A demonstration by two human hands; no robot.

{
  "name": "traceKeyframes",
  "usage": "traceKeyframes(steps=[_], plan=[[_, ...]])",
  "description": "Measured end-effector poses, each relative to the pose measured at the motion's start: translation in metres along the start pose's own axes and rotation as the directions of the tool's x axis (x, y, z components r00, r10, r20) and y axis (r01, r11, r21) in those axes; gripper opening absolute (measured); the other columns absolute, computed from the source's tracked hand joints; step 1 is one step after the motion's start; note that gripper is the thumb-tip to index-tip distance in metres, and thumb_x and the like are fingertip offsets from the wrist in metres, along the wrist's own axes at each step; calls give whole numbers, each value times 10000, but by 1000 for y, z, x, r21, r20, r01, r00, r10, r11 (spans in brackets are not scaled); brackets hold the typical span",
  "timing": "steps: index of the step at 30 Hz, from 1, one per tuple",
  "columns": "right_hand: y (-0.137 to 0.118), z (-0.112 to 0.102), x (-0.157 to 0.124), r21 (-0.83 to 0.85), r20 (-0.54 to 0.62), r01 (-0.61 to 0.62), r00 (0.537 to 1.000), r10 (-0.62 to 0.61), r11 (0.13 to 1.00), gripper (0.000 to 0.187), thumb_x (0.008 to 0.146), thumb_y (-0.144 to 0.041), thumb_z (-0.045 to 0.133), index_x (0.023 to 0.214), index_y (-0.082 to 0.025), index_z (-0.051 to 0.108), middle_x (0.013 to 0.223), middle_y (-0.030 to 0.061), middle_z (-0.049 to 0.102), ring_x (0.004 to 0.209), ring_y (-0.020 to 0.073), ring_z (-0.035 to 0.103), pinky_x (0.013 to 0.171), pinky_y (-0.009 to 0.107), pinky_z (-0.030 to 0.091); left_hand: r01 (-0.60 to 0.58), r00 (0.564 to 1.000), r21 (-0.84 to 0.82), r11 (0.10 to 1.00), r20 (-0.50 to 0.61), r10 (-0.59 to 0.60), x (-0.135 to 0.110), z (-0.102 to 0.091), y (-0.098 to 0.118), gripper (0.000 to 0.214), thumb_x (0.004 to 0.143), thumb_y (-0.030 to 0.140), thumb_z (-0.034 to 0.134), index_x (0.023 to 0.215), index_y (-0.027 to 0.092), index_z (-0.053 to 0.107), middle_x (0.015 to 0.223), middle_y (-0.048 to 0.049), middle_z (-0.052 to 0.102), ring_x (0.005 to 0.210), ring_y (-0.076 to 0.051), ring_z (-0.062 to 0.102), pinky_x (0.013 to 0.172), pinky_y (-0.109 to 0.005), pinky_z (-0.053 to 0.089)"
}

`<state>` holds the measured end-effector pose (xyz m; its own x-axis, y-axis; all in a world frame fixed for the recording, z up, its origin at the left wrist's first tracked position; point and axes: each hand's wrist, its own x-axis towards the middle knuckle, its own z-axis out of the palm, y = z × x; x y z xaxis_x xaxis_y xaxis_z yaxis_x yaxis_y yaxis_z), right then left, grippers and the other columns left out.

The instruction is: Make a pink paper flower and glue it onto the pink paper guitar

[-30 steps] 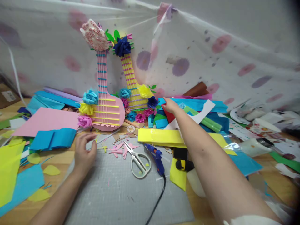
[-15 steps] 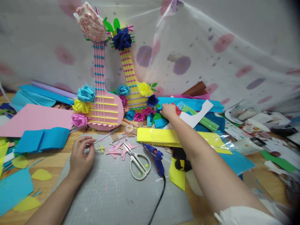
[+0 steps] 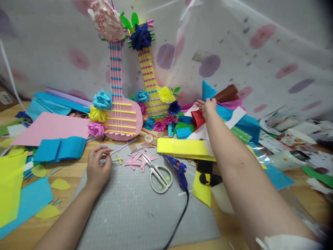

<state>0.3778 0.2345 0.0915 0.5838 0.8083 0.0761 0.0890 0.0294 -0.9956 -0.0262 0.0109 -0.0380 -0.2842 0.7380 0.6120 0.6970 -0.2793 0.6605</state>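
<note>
My right hand [image 3: 208, 107] reaches to the back of the table and is closed on the edge of a blue paper sheet [image 3: 208, 91], whose corner stands lifted above the pile of coloured papers. A red sheet [image 3: 197, 118] lies just under that hand. My left hand [image 3: 97, 167] rests at the far left edge of the grey cutting mat [image 3: 135, 211], fingers curled and pinched on the end of a thin pale stick [image 3: 123, 146]. Pink paper scraps [image 3: 135, 162] lie right of it.
Scissors [image 3: 159, 174] and a blue glue gun [image 3: 179, 171] with a black cord lie on the mat. A pink paper guitar [image 3: 121, 118] and a yellow one [image 3: 152, 90] lean on the draped wall. A yellow folded sheet [image 3: 182, 147], pink sheet [image 3: 52, 127] and blue crepe [image 3: 59, 147] surround them.
My right hand has moved right and up from the red sheet and lifted a corner of the blue sheet. My left hand stays pinched by the stick.
</note>
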Motion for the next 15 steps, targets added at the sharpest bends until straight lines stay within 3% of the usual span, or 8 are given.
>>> traceKeyframes(steps=[2, 4, 9, 15], plan=[[-19, -5, 2, 217, 30, -4, 1000, -3, 976, 201, 928, -213, 215, 1048, -247, 372, 868, 19, 620, 693, 98, 630, 570, 217, 467, -13, 1000, -5, 1000, 9, 13, 0, 1, 1, 141, 752, 162, 502, 842, 175, 610, 982, -74, 533, 889, -163, 560, 669, -273, 537], [-38, -12, 1, 311, 101, 17, 994, -50, 950, 182, 916, -222, 252, 983, -243, 420, 883, 23, 620, 739, 97, 617, 643, 253, 487, -18, 1000, -15, 1000, 24, 19, 0, 2, 3, 146, 747, 158, 499, 843, 174, 609, 983, -76, 529, 900, -167, 555, 676, -278, 538], [-72, -19, -29, 266, 299, 115, 934, -196, 957, 132, 850, -312, 414, 837, -229, 515, 939, 27, 647, 907, 140, 574, 801, 381, 456, -24, 998, -67, 997, 49, 27, -3, 4, 6, 159, 739, 148, 497, 851, 174, 608, 989, -76, 516, 883, -160, 551, 680, -280, 539], [-69, 1, -115, 181, 433, 200, 863, -261, 963, 118, 772, -280, 459, 761, -181, 524, 866, 15, 647, 947, 156, 591, 882, 371, 393, 8, 999, -161, 987, 54, 1, -9, 4, 11, 150, 718, 171, 525, 845, 171, 603, 1000, -70, 508, 841, -146, 563, 667, -276, 538]])
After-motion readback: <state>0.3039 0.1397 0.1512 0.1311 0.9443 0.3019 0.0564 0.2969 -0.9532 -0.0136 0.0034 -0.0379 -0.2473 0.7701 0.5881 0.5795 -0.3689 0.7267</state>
